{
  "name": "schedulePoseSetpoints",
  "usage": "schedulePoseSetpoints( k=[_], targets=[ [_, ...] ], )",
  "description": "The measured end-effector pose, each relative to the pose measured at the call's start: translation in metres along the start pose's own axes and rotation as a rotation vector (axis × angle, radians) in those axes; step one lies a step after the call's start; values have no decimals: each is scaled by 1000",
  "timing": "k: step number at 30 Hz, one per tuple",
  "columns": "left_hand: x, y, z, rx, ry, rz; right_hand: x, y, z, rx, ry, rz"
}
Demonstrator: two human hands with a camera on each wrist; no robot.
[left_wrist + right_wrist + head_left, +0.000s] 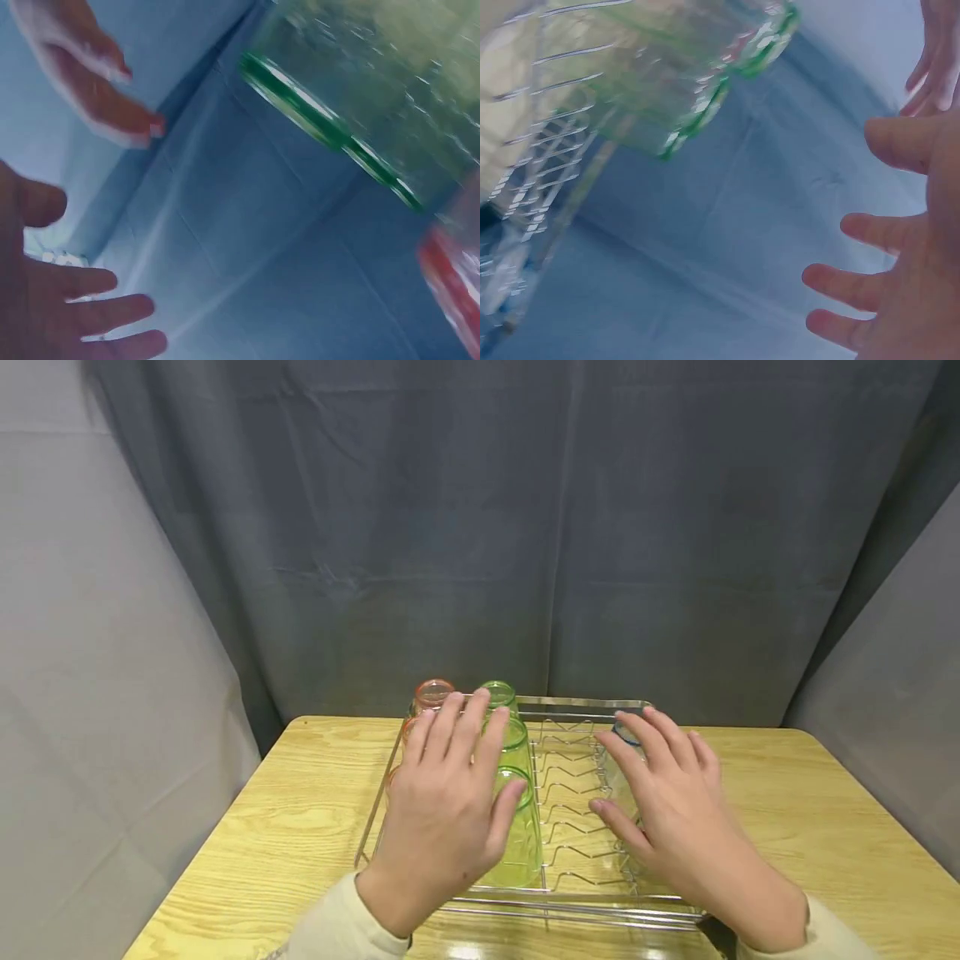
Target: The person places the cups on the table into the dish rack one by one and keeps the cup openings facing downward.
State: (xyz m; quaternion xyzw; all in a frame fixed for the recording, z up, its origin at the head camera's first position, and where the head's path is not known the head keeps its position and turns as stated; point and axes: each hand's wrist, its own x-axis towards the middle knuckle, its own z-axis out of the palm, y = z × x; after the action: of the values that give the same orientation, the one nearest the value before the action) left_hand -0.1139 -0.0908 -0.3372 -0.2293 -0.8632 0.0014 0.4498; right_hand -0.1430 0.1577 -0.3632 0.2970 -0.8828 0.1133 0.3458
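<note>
My left hand is held over the left part of a metal wire rack, fingers spread and nothing in its grasp. Beneath and beside it, several green glasses stand upside down in a row. A row of red-tinted glasses sits farther left, partly hidden by that hand. My right hand hangs over the rack's right side, fingers apart and holding nothing. Behind its fingertips shows a blue-rimmed glass, mostly covered. In the left wrist view a green glass appears blurred, apart from the left fingers.
The rack stands on a light wood table. Wire dividers run between the green row and the right side. A dark grey curtain hangs behind, with pale cloth at the left and more at the right.
</note>
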Motion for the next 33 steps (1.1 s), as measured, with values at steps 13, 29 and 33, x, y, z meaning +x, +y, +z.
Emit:
schedulePoseSetpoints(
  k=[13, 29, 33],
  targets=[
    [-4, 13, 13, 150, -312, -172, 8, -11, -3, -115, -108, 46],
    [-19, 16, 30, 172, -181, -132, 2, -9, -4, -130, -101, 48],
    [-19, 16, 31, 168, -142, -127, -1, -12, -3, -109, -93, 60]
  ],
)
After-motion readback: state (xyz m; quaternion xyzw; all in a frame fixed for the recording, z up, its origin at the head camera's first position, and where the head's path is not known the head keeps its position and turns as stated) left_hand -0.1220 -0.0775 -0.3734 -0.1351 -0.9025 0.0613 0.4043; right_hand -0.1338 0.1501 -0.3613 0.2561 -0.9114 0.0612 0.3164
